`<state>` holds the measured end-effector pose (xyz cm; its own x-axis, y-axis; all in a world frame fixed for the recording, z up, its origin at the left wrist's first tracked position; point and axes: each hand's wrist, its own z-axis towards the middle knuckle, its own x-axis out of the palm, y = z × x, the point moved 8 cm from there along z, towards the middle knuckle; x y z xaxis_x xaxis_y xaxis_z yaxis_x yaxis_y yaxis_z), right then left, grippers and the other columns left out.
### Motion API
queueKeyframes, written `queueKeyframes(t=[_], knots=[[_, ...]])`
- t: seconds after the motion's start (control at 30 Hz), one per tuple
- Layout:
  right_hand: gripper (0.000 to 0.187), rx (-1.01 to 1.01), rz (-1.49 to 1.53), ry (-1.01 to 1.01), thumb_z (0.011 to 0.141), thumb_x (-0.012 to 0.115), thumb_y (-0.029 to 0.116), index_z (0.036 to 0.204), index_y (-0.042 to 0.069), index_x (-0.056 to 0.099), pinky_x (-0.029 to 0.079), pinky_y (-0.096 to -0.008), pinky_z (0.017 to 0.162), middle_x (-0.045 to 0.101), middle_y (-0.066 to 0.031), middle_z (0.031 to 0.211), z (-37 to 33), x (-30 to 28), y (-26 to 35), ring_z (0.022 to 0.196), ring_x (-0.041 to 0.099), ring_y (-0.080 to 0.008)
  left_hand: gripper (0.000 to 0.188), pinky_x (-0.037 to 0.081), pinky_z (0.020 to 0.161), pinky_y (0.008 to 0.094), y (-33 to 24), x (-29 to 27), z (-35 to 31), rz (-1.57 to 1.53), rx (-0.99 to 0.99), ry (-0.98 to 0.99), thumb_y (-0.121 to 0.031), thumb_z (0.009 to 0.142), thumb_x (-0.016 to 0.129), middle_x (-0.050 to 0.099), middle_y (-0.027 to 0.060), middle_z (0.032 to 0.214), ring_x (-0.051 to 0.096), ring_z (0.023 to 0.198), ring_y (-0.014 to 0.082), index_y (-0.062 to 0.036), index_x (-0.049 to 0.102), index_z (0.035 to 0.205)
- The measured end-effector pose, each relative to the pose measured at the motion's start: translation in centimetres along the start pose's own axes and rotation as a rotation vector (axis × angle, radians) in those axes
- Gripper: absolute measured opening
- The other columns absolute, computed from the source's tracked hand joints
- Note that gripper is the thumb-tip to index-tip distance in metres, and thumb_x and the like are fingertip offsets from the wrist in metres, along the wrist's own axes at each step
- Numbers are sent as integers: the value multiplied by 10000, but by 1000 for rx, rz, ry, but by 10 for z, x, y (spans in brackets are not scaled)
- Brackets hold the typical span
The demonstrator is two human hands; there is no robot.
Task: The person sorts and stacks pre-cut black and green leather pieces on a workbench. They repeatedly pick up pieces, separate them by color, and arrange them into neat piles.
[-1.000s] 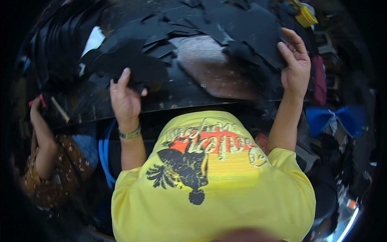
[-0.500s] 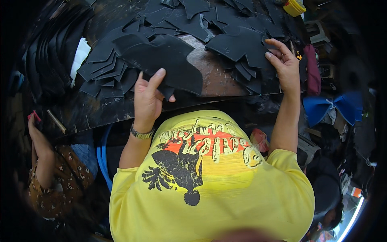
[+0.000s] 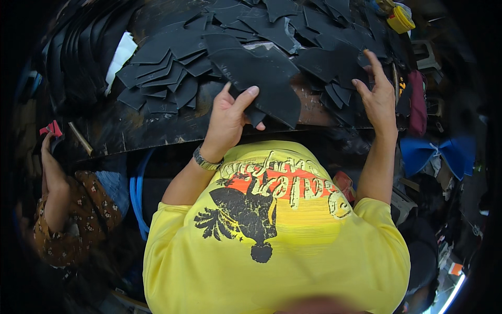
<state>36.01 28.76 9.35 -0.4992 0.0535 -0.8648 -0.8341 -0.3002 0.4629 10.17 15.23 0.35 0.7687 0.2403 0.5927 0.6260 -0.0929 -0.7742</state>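
Observation:
My left hand (image 3: 226,119), with a watch on its wrist, grips the near edge of a curved black cut sheet piece (image 3: 259,70). Its thumb lies on top and its fingers curl underneath. The piece is held over the middle of the table. My right hand (image 3: 378,99) is at the right edge of a pile of similar black cut pieces (image 3: 329,64), thumb and fingers apart; whether the fingertips touch the pile I cannot tell. A fanned stack of black pieces (image 3: 159,76) lies to the left of my left hand.
More black pieces (image 3: 246,18) cover the far side of the dark table (image 3: 123,138). Long black strips (image 3: 78,52) and a white sheet (image 3: 121,58) lie at left. A yellow tub (image 3: 401,20) stands far right. At lower left, another person's hand (image 3: 48,149) holds something red by the table edge.
My left hand has carried the black piece rightward, closer to the right pile. My right hand's fingers have straightened and spread at that pile's edge. The view has shifted slightly.

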Motion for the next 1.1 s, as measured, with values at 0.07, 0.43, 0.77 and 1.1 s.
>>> queueKeyframes(t=[0.07, 0.43, 0.77, 1.1], knots=[[811, 53, -21, 27, 793, 747, 93, 1500, 229, 374, 481, -405, 902, 619, -148, 1206, -2, -1, 0, 985, 628, -314, 235, 562, 467, 269, 2, 2, -1, -21, -4, 16, -116, 987, 564, 683, 96, 1042, 705, 739, 153, -29, 498, 1196], [606, -58, 960, 328, 896, 671, 29, 1452, 69, 431, 519, -243, 834, 635, -107, 1026, -16, 34, 69, 915, 648, -130, 257, 633, 578, 319, 7, 14, -4, -64, -17, 88, -104, 996, 513, 653, 110, 1100, 699, 845, 167, -8, 490, 1234], [619, 23, 1138, 411, 846, 698, -2, 1414, 48, 457, 517, -222, 629, 626, -71, 901, -19, 73, 91, 714, 633, -94, 266, 648, 643, 359, 9, 7, -11, -28, -18, 78, -87, 997, 495, 635, 139, 1131, 698, 913, 209, 19, 465, 1238], [562, 21, 1383, 240, 818, 683, -29, 1352, 78, 543, 476, -203, 658, 625, -19, 962, 17, 37, 86, 761, 581, -65, 374, 647, 701, 396, 6, 6, -16, -122, -86, 144, -23, 977, 446, 593, 199, 1237, 664, 1067, 320, 8, 383, 1345]])
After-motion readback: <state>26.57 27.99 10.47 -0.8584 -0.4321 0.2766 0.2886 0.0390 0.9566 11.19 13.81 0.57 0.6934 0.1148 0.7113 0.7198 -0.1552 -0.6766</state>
